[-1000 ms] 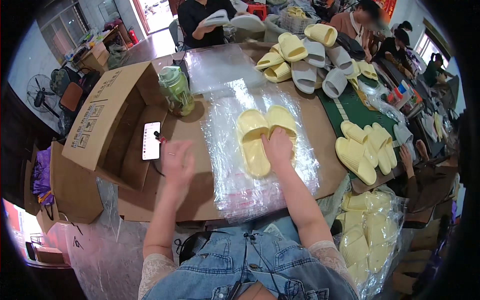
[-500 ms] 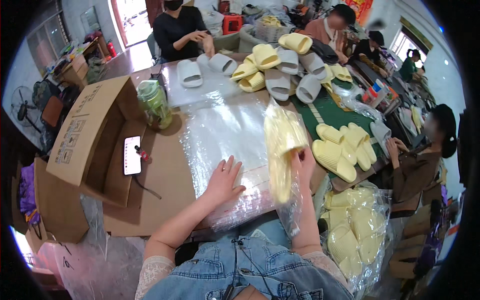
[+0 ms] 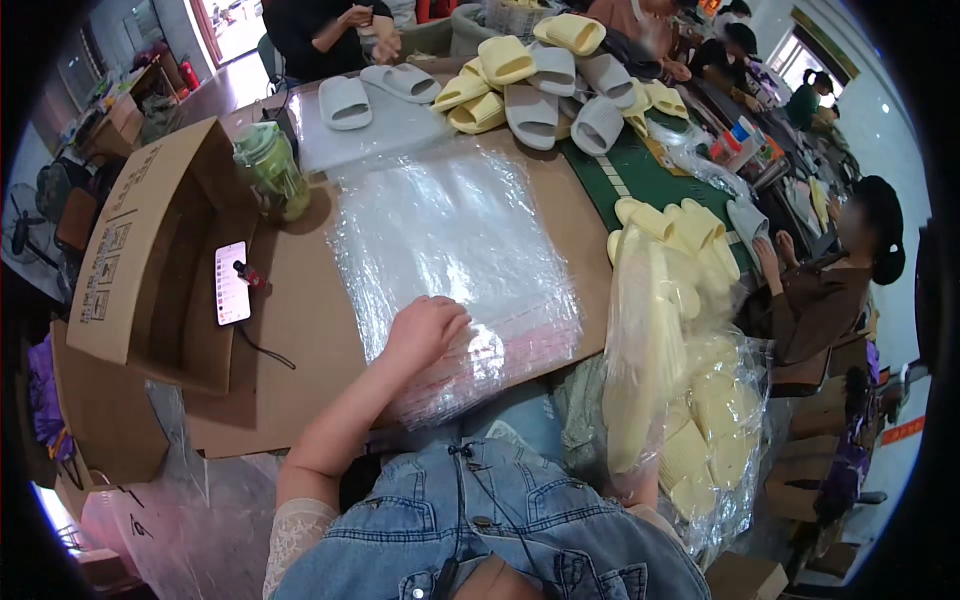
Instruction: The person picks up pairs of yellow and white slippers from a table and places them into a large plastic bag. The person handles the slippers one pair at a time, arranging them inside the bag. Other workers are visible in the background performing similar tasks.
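Note:
My left hand point(image 3: 428, 328) rests on a stack of clear plastic bags point(image 3: 440, 225), with its fingers curled and close together. Whether it pinches the top bag cannot be seen. At the right front edge of the table, a clear bag with yellow slippers point(image 3: 640, 350) hangs upright in my right hand point(image 3: 636, 484). The slippers hide most of that hand and its fingers. Just right of it, below the table edge, lie more bagged yellow slippers point(image 3: 722, 420). Behind the held bag, loose yellow slippers point(image 3: 700, 228) sit on the table.
An open cardboard box point(image 3: 150, 250) stands at the left, with a phone point(image 3: 231, 284) and a green bottle point(image 3: 272, 172) beside it. Grey slippers point(image 3: 345, 103) and a mixed slipper pile point(image 3: 530, 80) fill the far side. A co-worker point(image 3: 825, 290) sits at the right.
My right hand has moved right and toward me with the bagged slippers, off the bag stack. My left hand has gone from spread flat to curled. The view has shifted slightly.

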Available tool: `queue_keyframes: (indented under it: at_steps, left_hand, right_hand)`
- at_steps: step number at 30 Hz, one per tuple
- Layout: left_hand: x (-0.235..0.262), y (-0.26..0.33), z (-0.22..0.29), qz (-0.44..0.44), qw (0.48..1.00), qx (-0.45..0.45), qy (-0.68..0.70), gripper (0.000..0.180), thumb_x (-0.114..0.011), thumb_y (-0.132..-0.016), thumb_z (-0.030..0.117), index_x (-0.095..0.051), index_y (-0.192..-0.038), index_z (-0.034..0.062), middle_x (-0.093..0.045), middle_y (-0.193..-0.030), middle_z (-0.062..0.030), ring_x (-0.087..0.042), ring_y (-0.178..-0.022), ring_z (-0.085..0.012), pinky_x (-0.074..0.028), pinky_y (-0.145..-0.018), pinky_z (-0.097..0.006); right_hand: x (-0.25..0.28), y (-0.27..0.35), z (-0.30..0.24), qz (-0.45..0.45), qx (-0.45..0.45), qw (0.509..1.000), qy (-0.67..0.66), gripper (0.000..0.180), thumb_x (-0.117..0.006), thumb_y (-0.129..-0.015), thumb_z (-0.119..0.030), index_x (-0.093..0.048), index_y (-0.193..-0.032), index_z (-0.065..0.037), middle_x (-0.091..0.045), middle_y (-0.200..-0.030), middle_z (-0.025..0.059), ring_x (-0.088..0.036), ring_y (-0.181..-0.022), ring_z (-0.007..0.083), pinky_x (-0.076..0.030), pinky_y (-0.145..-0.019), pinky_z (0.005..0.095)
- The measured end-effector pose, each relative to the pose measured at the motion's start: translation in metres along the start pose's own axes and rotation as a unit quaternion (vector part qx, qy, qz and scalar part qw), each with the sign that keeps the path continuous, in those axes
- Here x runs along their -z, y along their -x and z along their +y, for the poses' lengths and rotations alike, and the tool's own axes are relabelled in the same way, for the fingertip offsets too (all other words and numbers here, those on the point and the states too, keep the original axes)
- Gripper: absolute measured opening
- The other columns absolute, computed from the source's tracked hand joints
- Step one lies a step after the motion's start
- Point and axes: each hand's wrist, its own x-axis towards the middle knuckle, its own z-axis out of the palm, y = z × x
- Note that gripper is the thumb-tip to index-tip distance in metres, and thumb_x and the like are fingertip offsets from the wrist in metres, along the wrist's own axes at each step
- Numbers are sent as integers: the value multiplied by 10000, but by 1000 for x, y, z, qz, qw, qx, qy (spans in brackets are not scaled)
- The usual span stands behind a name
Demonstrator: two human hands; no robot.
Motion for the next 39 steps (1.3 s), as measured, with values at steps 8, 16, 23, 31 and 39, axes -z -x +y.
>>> queue_keyframes:
  at_steps: [8, 16, 23, 31, 39]
  left_hand:
    - [12, -3, 10, 39, 980, 131, 146, 240, -685, -848, 273, -724, -886, 39, -695, -863, -129, -661, -755, -266, -517, -695, -336]
    - [14, -6, 10, -4, 989, 71, 129, 347, -751, -767, 418, -723, -799, 73, -663, -854, -105, -624, -867, -277, -498, -785, -386]
    - [-9, -6, 8, 25, 996, 16, -89, 445, -775, -720, 320, -641, -1093, 119, -588, -1141, -137, -547, -1064, -351, -475, -906, -437]
    - [-12, -9, -7, 138, 990, 18, -2, 131, -678, -825, 191, -709, -912, 97, -628, -899, -94, -616, -845, -290, -513, -731, -384]
    - [15, -14, 8, 205, 975, 41, 80, 127, -658, -862, 181, -716, -930, 90, -589, -738, -100, -594, -635, -258, -482, -612, -362]
  right_hand:
    - [-7, 18, 4, -11, -65, 993, -94, 421, -593, -912, -115, -503, -1304, 8, -613, -1212, 97, -610, -1078, 191, -501, -913, 330]
    - [-18, 23, 13, -8, -126, 978, -168, 418, -587, -911, -104, -503, -1303, 12, -616, -1210, 100, -617, -1069, 192, -514, -899, 330]
    - [-40, 11, 23, -20, -139, 972, -186, 415, -581, -910, -94, -504, -1303, 17, -618, -1209, 102, -624, -1061, 193, -526, -887, 329]
    - [-74, 14, 30, -64, 79, 980, 173, 338, -633, -854, -59, -587, -1174, 40, -659, -1093, 91, -648, -913, 151, -535, -777, 281]
    - [-97, 16, 14, -239, 146, 707, 650, 197, -687, -696, -103, -574, -845, -41, -582, -727, 104, -599, -607, 258, -475, -568, 335]
